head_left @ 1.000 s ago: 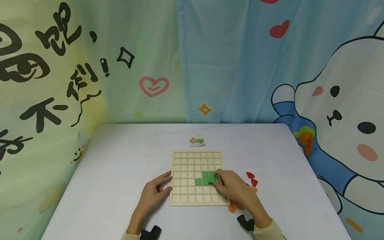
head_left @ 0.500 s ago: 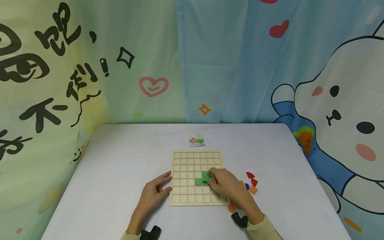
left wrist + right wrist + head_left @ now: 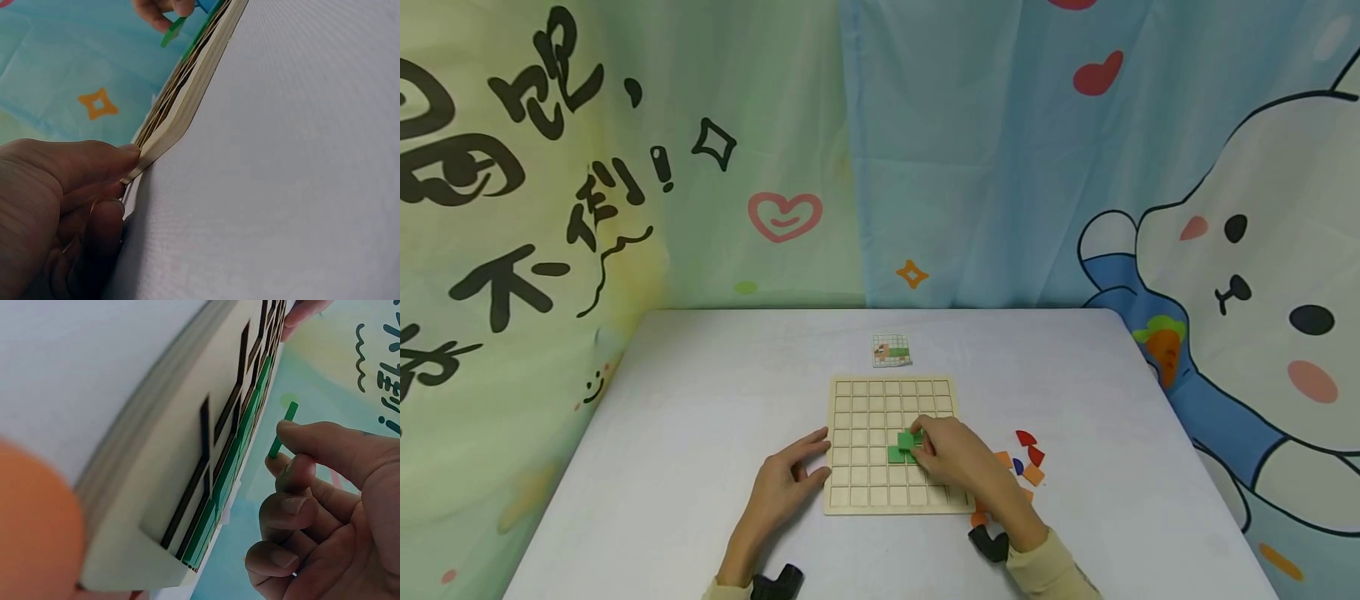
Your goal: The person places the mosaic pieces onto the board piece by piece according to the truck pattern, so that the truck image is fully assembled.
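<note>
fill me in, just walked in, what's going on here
A person's right hand pinches a green square tile above a wooden grid board, clear of its surface. The left hand touches the board's left edge. Other green tiles lie in the grid. Orange pieces, red pieces and a blue piece lie to the right of the board, and a small picture card lies beyond its far edge.

A table (image 3: 700,400) (white) carries a gridded board (image 3: 860,475), card (image 3: 892,351), loose pieces (image 3: 1033,474).

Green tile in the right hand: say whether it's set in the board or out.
Out: in the right wrist view, the right hand pinches the green tile clear of the board.
</note>
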A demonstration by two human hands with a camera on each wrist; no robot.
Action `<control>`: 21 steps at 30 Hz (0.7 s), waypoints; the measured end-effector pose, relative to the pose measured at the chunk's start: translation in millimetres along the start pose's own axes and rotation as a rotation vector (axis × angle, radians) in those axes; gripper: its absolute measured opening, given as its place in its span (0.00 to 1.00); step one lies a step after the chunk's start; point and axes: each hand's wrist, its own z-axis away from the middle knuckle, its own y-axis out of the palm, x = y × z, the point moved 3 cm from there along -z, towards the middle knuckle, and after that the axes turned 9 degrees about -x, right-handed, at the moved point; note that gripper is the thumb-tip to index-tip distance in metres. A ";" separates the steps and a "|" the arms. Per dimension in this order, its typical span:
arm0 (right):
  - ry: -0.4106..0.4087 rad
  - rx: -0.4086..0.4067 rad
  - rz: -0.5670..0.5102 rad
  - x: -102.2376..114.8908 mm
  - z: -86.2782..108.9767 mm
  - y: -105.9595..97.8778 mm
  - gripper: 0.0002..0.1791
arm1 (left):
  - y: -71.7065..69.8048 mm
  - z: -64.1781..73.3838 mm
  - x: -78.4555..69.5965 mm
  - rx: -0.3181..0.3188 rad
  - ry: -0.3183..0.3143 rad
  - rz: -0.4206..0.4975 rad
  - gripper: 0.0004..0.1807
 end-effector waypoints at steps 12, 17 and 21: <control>-0.029 0.004 0.007 3.8 -8.7 2.8 0.12 | 0.7 0.4 1.0 0.006 -0.013 0.014 0.22; -0.010 0.021 0.011 3.9 -12.9 5.5 0.13 | 0.4 0.4 0.8 0.004 -0.001 0.008 0.22; -0.009 0.033 0.017 5.1 -15.5 6.2 0.13 | 0.0 0.3 0.9 0.004 0.009 0.004 0.22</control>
